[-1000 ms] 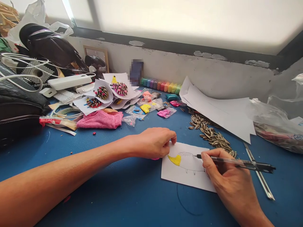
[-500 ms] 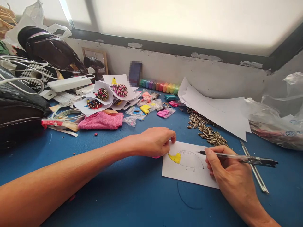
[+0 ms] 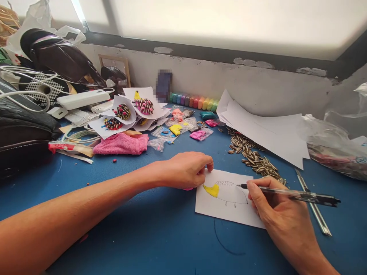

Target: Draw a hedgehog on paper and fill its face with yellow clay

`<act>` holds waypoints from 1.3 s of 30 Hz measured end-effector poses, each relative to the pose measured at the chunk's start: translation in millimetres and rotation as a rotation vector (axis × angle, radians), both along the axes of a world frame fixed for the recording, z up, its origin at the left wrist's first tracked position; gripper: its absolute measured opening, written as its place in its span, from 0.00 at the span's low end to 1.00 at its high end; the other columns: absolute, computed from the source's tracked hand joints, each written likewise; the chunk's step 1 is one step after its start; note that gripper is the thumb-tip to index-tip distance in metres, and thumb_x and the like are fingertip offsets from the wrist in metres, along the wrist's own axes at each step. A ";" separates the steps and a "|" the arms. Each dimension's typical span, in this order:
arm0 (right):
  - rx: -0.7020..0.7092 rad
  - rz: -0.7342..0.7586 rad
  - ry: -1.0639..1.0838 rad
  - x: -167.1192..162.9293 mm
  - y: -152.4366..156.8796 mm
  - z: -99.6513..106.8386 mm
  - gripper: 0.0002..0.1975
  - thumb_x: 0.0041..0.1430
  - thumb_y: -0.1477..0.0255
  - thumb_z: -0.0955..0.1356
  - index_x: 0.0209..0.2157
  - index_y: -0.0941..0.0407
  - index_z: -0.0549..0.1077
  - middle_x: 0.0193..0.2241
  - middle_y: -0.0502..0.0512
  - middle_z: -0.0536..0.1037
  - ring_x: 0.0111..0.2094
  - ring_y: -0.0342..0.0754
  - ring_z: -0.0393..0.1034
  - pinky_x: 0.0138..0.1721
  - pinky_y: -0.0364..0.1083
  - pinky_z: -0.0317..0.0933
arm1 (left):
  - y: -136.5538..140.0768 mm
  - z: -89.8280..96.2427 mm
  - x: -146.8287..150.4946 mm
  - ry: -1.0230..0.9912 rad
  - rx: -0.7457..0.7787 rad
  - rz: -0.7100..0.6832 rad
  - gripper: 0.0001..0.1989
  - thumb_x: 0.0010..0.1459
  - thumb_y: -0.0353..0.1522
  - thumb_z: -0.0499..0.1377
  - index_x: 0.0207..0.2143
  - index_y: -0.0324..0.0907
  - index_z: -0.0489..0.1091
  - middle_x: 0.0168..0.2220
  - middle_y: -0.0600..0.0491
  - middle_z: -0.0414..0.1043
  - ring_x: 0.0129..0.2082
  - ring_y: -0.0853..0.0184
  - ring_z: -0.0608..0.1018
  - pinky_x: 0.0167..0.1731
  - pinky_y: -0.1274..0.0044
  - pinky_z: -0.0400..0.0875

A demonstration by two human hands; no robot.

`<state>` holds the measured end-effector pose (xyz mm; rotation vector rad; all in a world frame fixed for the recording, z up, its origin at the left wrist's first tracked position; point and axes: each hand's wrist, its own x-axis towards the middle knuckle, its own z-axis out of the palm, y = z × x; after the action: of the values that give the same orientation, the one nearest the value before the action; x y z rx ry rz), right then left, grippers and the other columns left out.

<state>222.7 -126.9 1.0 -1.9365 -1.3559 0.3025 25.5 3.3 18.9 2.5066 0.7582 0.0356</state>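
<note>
A white card [image 3: 220,214] lies on the blue table with a hedgehog outline drawn on it, its snout filled with yellow clay [image 3: 212,190]. Rows of short pen marks cover the upper back of the drawing. My right hand [image 3: 282,210] grips a black clear-barrelled pen [image 3: 295,194], the tip on or just over the outline's upper right. At the card's top left corner rests my left hand [image 3: 187,170], fingers curled and index fingertip touching the paper. A bit of pink [image 3: 188,188] peeks out under that hand; whether the fingers hold it is hidden.
Sunflower seeds [image 3: 258,160] lie in a pile beyond the card, beside white sheets [image 3: 266,131]. A craft knife [image 3: 315,206] is at the right. Clay packets [image 3: 176,130], a pink cloth [image 3: 122,144] and seed-covered hedgehog cards [image 3: 145,107] sit further back.
The pen tip has shifted very slightly along the outline, and more short marks appear on the hedgehog's back. The left hand keeps its place on the card's corner. The view has turned slightly.
</note>
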 end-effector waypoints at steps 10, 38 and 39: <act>-0.008 0.015 -0.027 4.2 -1.8 -3.2 0.16 0.55 0.54 0.66 0.28 0.52 0.75 0.19 0.49 0.75 0.19 0.45 0.67 0.19 0.43 0.59 | -1.2 1.8 -0.9 0.003 -0.018 0.010 0.14 0.56 0.28 0.53 0.45 0.45 0.68 0.42 0.55 0.75 0.34 0.69 0.76 0.29 0.80 0.64; 0.004 0.063 -0.032 1.3 -4.6 -2.4 0.15 0.56 0.55 0.67 0.28 0.52 0.74 0.20 0.49 0.75 0.21 0.45 0.70 0.20 0.42 0.61 | -0.9 2.2 -1.2 0.012 -0.028 0.006 0.15 0.56 0.28 0.53 0.46 0.45 0.68 0.44 0.54 0.74 0.34 0.69 0.76 0.29 0.80 0.65; -0.006 0.062 -0.033 1.6 -4.3 -3.0 0.15 0.56 0.55 0.67 0.29 0.52 0.75 0.20 0.49 0.75 0.21 0.45 0.69 0.20 0.42 0.61 | -0.9 2.3 -1.3 0.010 -0.028 0.005 0.15 0.56 0.28 0.53 0.46 0.45 0.68 0.44 0.54 0.74 0.34 0.69 0.76 0.29 0.80 0.65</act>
<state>224.3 -131.3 -2.0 -1.9144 -1.4396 0.3059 24.2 2.4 21.2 2.4804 0.7633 0.0142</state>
